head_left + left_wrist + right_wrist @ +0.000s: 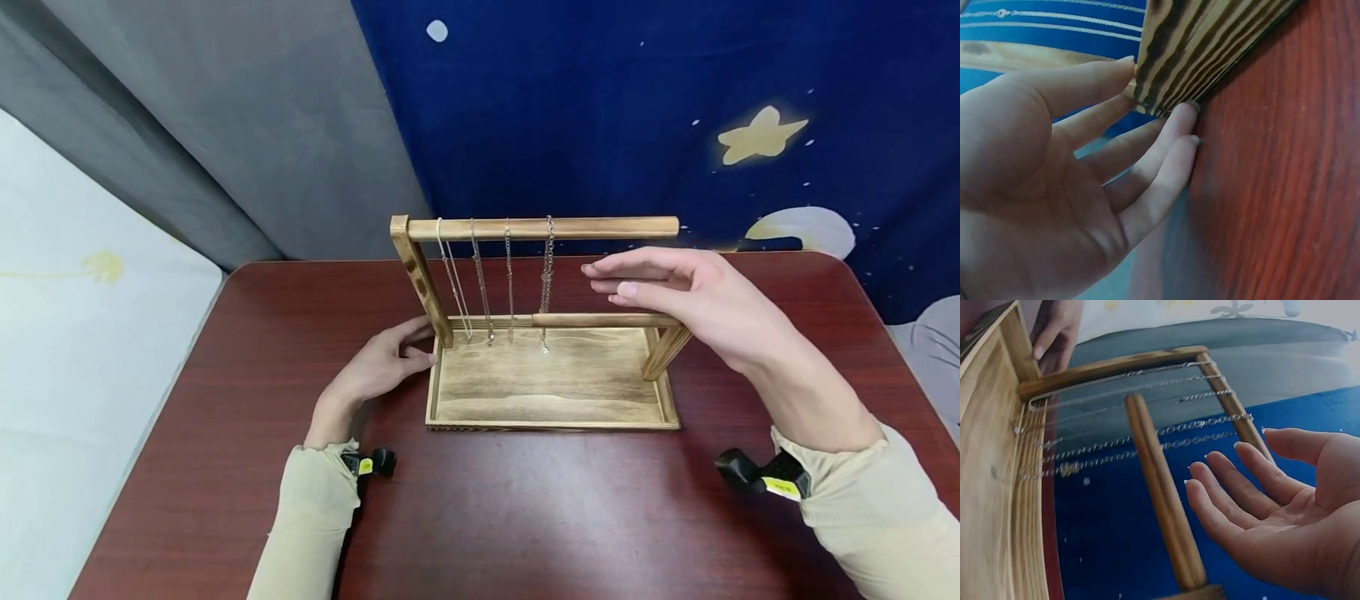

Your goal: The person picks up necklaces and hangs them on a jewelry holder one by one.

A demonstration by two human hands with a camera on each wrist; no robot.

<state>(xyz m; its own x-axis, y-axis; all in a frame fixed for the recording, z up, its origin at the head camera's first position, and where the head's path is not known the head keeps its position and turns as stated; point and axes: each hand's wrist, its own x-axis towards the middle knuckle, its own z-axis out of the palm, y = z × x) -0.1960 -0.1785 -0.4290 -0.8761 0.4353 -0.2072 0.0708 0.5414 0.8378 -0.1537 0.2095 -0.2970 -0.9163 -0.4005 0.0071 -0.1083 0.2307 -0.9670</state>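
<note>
A wooden jewelry stand (442, 392) has a shallow tray base, a high bar (615, 227) on a left post and a lower bar (585, 320) on a right post. Several thin chain necklaces hang from the high bar; the rightmost necklace (547, 275) ends in a small bright pendant. At the tray's back left corner, my left hand (378, 367) touches the wood with thumb and fingertips, its fingers fairly straight. My right hand (697, 292) hovers by the lower bar's right end, fingers extended toward the necklaces and holding nothing. In the right wrist view its palm (1297, 519) shows bare.
The stand is on a dark red-brown table (555, 517). Behind it hang a grey curtain (247, 125) and a blue curtain (570, 108) with stars and moons. White cloth (75, 333) lies to the left. Each wrist wears a small black camera.
</note>
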